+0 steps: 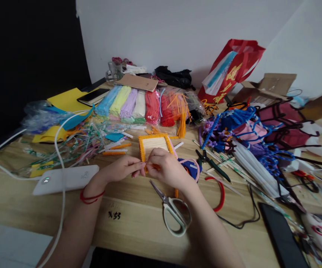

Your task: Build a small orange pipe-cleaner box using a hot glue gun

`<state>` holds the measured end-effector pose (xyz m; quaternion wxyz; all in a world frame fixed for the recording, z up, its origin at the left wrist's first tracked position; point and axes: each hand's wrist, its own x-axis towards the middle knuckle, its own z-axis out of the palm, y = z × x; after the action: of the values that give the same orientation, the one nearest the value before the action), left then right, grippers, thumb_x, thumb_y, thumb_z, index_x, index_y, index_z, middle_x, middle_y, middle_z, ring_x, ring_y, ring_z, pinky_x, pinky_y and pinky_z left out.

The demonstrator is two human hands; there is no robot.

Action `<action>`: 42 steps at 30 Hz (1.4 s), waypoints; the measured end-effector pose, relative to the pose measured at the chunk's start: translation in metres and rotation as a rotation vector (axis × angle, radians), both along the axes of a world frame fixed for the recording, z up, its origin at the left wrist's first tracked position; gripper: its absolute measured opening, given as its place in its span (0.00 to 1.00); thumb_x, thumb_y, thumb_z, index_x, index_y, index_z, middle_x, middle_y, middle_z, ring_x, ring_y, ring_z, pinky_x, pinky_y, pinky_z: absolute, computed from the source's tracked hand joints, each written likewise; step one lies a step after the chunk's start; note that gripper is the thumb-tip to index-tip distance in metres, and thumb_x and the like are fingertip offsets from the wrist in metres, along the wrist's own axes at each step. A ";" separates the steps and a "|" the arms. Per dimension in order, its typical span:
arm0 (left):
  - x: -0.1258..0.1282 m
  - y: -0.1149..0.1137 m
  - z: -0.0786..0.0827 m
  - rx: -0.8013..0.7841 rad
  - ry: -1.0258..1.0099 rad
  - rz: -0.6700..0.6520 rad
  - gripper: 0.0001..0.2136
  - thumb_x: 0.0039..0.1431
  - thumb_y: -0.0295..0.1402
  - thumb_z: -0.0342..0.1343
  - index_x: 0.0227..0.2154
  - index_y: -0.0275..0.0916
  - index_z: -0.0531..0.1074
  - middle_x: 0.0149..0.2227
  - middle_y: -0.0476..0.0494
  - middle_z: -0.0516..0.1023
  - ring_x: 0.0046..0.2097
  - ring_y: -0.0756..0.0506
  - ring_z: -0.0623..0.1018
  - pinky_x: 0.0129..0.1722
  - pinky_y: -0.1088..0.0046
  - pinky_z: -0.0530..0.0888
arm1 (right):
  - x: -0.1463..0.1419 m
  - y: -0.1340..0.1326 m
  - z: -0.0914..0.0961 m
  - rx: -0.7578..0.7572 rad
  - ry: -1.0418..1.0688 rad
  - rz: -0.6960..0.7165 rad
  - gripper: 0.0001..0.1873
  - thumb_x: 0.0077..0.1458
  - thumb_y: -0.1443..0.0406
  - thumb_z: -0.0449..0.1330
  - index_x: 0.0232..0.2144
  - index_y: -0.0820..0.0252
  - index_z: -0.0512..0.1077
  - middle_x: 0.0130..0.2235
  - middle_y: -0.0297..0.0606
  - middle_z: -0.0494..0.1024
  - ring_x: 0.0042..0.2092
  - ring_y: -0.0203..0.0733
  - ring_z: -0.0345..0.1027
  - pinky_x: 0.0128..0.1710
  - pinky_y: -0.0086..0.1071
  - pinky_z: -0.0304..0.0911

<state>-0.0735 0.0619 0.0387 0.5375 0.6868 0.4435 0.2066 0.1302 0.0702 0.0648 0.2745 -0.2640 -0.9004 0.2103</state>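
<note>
A small panel of pale wooden sticks (152, 143), edged with fuzzy orange pipe cleaner (142, 150), lies on the table in front of me. At its lower left corner my left hand (126, 167) pinches with thumb and fingertips. My right hand (166, 166) covers the panel's lower right part, its fingers curled around a bit of orange pipe cleaner and meeting the left fingertips. The exact grip is partly hidden. Scissors with pale handles (174, 219) lie just below my right hand, blades toward the panel.
Bundles of coloured pipe cleaners (128, 102) lie behind the panel. A white power bank (67, 179) with a cable is on the left. Green-handled pliers (216, 167), a curved red pipe cleaner (220, 195), a black phone (279, 234) and blue-and-purple pipe-cleaner pieces (241, 121) occupy the right.
</note>
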 end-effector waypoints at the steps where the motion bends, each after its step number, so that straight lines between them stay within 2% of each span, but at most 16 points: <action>1: 0.000 0.000 0.000 0.013 -0.002 -0.003 0.21 0.59 0.49 0.48 0.25 0.35 0.74 0.21 0.49 0.70 0.26 0.51 0.69 0.28 0.76 0.65 | 0.000 0.000 0.000 0.008 -0.007 0.005 0.10 0.56 0.73 0.56 0.24 0.61 0.70 0.31 0.34 0.68 0.35 0.35 0.64 0.37 0.30 0.62; 8: 0.000 0.000 -0.004 0.016 -0.090 -0.015 0.20 0.60 0.46 0.48 0.23 0.36 0.72 0.24 0.48 0.73 0.28 0.50 0.70 0.30 0.75 0.67 | 0.001 0.002 -0.001 0.125 -0.064 0.034 0.11 0.61 0.70 0.53 0.27 0.61 0.72 0.32 0.37 0.70 0.37 0.38 0.65 0.39 0.33 0.64; 13: -0.001 -0.001 -0.002 -0.026 -0.166 -0.002 0.21 0.62 0.45 0.44 0.23 0.37 0.73 0.25 0.46 0.74 0.29 0.50 0.71 0.32 0.74 0.68 | 0.004 0.003 0.000 0.083 -0.057 0.051 0.10 0.60 0.70 0.55 0.28 0.60 0.73 0.33 0.36 0.70 0.39 0.38 0.67 0.41 0.34 0.65; 19: 0.002 0.000 -0.003 -0.005 -0.150 -0.016 0.18 0.57 0.44 0.52 0.21 0.36 0.73 0.24 0.46 0.74 0.27 0.51 0.69 0.29 0.75 0.67 | 0.006 0.003 0.002 0.067 -0.060 0.052 0.10 0.60 0.70 0.56 0.27 0.61 0.72 0.34 0.36 0.70 0.39 0.37 0.68 0.40 0.34 0.66; 25: 0.003 0.002 -0.009 -0.022 -0.182 -0.007 0.24 0.61 0.48 0.46 0.21 0.35 0.73 0.23 0.45 0.75 0.26 0.51 0.70 0.28 0.74 0.67 | 0.006 0.003 0.001 0.052 -0.034 0.074 0.09 0.58 0.72 0.56 0.27 0.60 0.73 0.35 0.37 0.71 0.40 0.37 0.68 0.42 0.34 0.67; 31: 0.005 0.002 -0.009 0.050 -0.122 0.009 0.20 0.59 0.45 0.51 0.20 0.35 0.72 0.19 0.49 0.71 0.24 0.52 0.69 0.25 0.77 0.65 | 0.005 0.002 0.002 0.022 -0.020 0.052 0.10 0.57 0.72 0.56 0.27 0.61 0.74 0.36 0.38 0.72 0.39 0.37 0.69 0.41 0.35 0.68; 38: 0.004 0.002 -0.013 0.123 -0.065 0.049 0.18 0.60 0.41 0.50 0.20 0.35 0.72 0.20 0.49 0.71 0.24 0.52 0.68 0.25 0.77 0.64 | 0.010 0.002 0.010 0.054 -0.044 0.019 0.09 0.55 0.75 0.57 0.35 0.61 0.76 0.37 0.39 0.74 0.43 0.40 0.68 0.46 0.38 0.67; 42: 0.004 0.005 -0.018 0.177 -0.075 0.130 0.16 0.57 0.40 0.53 0.19 0.36 0.65 0.20 0.53 0.65 0.24 0.53 0.64 0.24 0.77 0.61 | 0.014 0.004 0.014 0.060 -0.050 -0.032 0.07 0.55 0.74 0.58 0.32 0.61 0.74 0.35 0.38 0.75 0.41 0.41 0.68 0.45 0.39 0.66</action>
<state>-0.0690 0.0673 0.0208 0.4767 0.6931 0.4467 0.3047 0.1442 0.0741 0.0783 0.2632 -0.2751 -0.9086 0.1720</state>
